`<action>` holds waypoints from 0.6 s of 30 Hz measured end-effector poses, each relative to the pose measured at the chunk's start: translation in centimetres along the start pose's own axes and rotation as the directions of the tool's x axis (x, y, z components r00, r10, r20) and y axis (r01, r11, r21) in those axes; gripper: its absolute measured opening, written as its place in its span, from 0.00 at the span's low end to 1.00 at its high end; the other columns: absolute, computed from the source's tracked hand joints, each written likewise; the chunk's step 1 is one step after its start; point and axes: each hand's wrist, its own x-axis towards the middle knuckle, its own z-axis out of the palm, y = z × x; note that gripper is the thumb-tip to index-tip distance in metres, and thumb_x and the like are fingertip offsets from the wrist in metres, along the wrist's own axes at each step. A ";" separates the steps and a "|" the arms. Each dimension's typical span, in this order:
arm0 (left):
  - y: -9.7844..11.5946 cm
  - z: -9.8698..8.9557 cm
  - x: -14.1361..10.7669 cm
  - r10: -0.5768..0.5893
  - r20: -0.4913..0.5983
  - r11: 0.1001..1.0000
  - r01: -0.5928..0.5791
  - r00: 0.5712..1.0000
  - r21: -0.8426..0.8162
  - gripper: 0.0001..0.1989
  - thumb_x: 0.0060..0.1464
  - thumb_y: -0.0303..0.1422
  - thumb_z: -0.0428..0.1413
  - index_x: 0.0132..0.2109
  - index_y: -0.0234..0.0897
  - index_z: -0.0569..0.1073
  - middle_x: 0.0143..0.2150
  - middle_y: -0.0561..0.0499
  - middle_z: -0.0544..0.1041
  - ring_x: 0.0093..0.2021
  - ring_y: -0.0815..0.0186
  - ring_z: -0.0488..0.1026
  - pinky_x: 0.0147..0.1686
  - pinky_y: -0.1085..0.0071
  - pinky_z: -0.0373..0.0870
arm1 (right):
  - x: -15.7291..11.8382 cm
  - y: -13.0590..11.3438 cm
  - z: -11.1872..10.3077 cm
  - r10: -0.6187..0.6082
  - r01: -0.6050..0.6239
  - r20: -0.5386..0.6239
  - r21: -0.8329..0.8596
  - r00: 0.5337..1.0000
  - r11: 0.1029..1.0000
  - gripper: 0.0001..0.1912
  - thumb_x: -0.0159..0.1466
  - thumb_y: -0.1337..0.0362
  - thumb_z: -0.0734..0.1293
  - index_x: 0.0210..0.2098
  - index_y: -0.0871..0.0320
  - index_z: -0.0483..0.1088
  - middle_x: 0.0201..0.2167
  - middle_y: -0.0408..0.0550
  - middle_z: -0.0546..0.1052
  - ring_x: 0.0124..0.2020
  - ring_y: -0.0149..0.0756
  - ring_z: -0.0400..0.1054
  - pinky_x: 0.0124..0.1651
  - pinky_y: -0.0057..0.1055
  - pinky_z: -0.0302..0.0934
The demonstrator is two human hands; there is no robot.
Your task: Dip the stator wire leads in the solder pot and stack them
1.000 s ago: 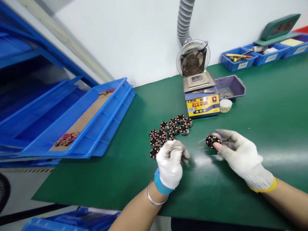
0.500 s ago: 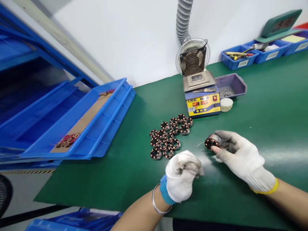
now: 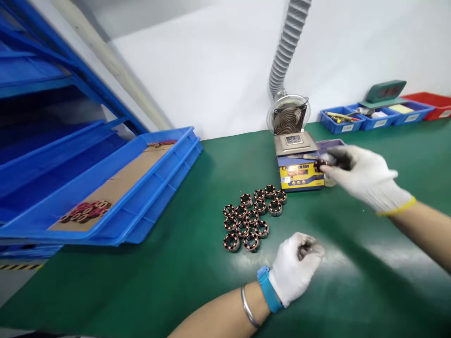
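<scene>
My gloved right hand [image 3: 355, 173] grips a copper-wound motor stator [image 3: 320, 165] between thumb and fingers. It holds the stator in the air, in front of the right side of a blue and yellow solder pot [image 3: 299, 179]. Lower down, my gloved left hand [image 3: 298, 265] is closed over the green table [image 3: 169, 272], its fingertips pressed together. Whatever may be in that pinch is hidden. To the left of the pot's front, several more stators [image 3: 252, 217] stand grouped on the table.
A fan with a hose [image 3: 287, 51] rises behind the pot. Beside the pot is a purple tray [image 3: 331, 143], partly hidden by my right hand. Blue bins [image 3: 378, 123] and a red bin [image 3: 431, 104] line the wall. At left, stacked blue trays [image 3: 169, 173] hold reddish parts.
My right hand has carried the stator up and away from me to the solder pot. My left hand stays closed and has shifted slightly right. The view has shifted.
</scene>
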 end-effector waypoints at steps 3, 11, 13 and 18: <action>0.0 0.0 0.1 0.014 0.032 0.996 -0.017 0.999 0.085 0.10 0.57 0.37 0.56 0.41 0.34 0.74 0.29 0.52 0.73 0.28 0.69 0.67 0.29 0.72 0.65 | 7.5 -2.8 -0.3 -0.086 0.089 0.029 -0.463 0.996 0.882 0.28 0.58 0.48 0.68 0.54 0.54 0.72 0.46 0.54 0.75 0.47 0.52 0.69 0.48 0.52 0.63; -0.5 -0.4 0.5 0.032 0.096 0.980 -0.050 0.995 0.195 0.14 0.55 0.40 0.57 0.44 0.35 0.76 0.35 0.49 0.79 0.32 0.65 0.74 0.33 0.71 0.70 | 15.3 -7.6 2.9 -0.143 0.259 0.221 -0.695 0.965 0.671 0.24 0.60 0.56 0.66 0.51 0.64 0.70 0.47 0.64 0.72 0.48 0.58 0.68 0.46 0.52 0.62; -0.6 -0.4 0.5 0.032 0.102 0.974 -0.054 0.994 0.221 0.14 0.55 0.42 0.57 0.43 0.37 0.77 0.35 0.49 0.80 0.33 0.65 0.75 0.33 0.71 0.70 | 15.5 -8.0 3.5 -0.147 0.284 0.248 -0.718 0.957 0.635 0.24 0.59 0.56 0.67 0.51 0.65 0.70 0.47 0.65 0.72 0.48 0.60 0.68 0.45 0.53 0.62; -0.2 -0.5 0.5 0.015 0.115 0.963 -0.046 0.993 0.267 0.17 0.56 0.47 0.56 0.43 0.39 0.77 0.34 0.51 0.80 0.33 0.65 0.76 0.33 0.71 0.70 | 15.3 -8.7 4.6 -0.117 0.300 0.286 -0.760 0.951 0.576 0.24 0.60 0.57 0.66 0.51 0.65 0.70 0.48 0.66 0.71 0.48 0.63 0.67 0.44 0.55 0.64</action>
